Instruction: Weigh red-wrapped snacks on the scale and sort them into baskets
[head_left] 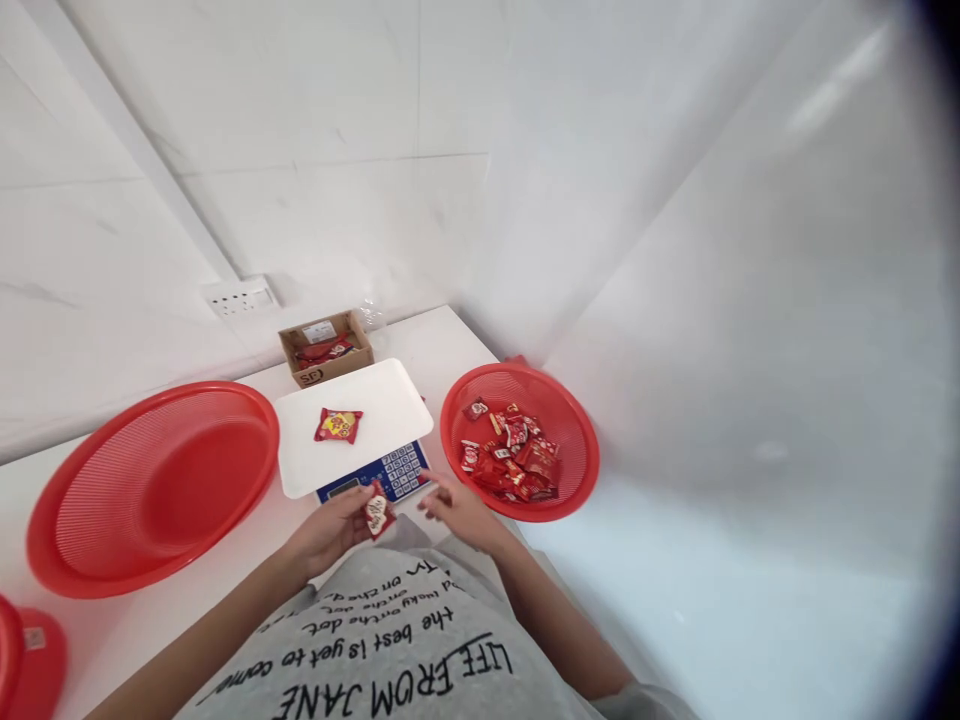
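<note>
My left hand (334, 530) is closed on a small red snack packet (379, 511) with a pale print, held in front of the scale's keypad. To its right my right hand (459, 508) hovers near the keypad with its fingers apart and nothing in them. The digital scale (405, 470) has a blue front panel and a white weighing tray (397, 395). On that tray lies one red and yellow snack packet (338, 425). Right of the scale, a red plastic basket (577, 440) holds several red packets (517, 455).
A wide red basket (161, 480) stands left of the scale, its inside showing no packets. Behind the scale is a small cardboard box (330, 374) with red packets inside. Part of another red container (41, 660) shows at lower left. A wall socket (240, 297) is above the white table (442, 335).
</note>
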